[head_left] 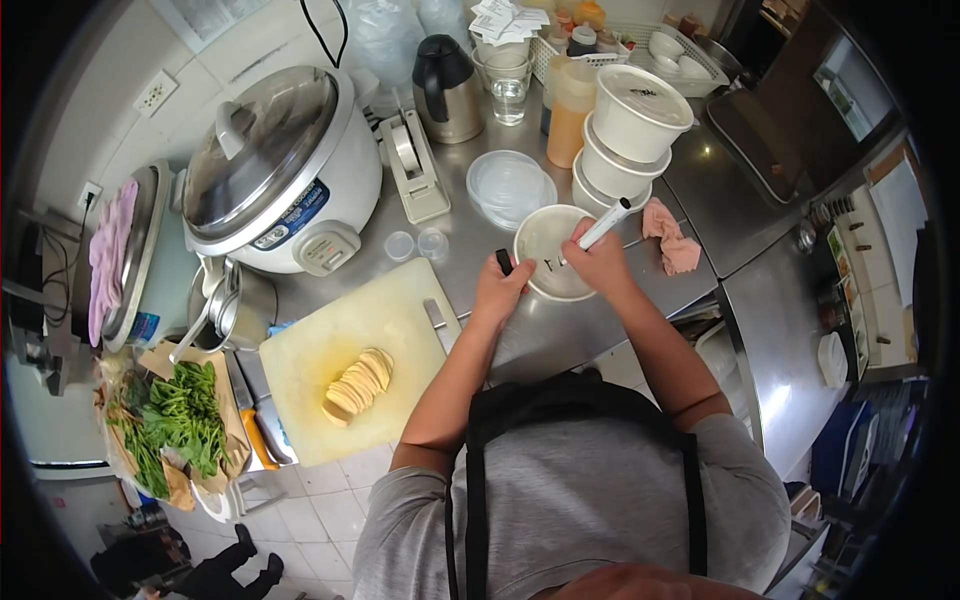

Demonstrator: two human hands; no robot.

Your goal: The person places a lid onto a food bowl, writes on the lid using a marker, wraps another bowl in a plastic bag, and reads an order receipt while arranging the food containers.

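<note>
My right hand (pixel 598 264) grips a white marker (pixel 604 224), its tip end down on the pale lid of a round white tub (pixel 545 232). Dark written strokes show on that lid. At the tub's left edge, my left hand (pixel 500 290) pinches a black marker cap (pixel 504 262) and rests against the rim. Behind the tub, to the right, stands a stack of lidded white tubs (pixel 625 155), the top one with dark writing. Clear plastic lids (pixel 511 188) lie just behind my left hand.
Sliced pale food (pixel 358 387) lies on a cutting board (pixel 310 340). Further left are an orange-handled knife (pixel 258 438) and leafy greens (pixel 185 420). A rice cooker (pixel 350 150), tape dispenser (pixel 414 170) and thermal jug (pixel 446 90) stand behind. A pink cloth (pixel 670 238) lies right. Another person's legs (pixel 215 572) show lower left.
</note>
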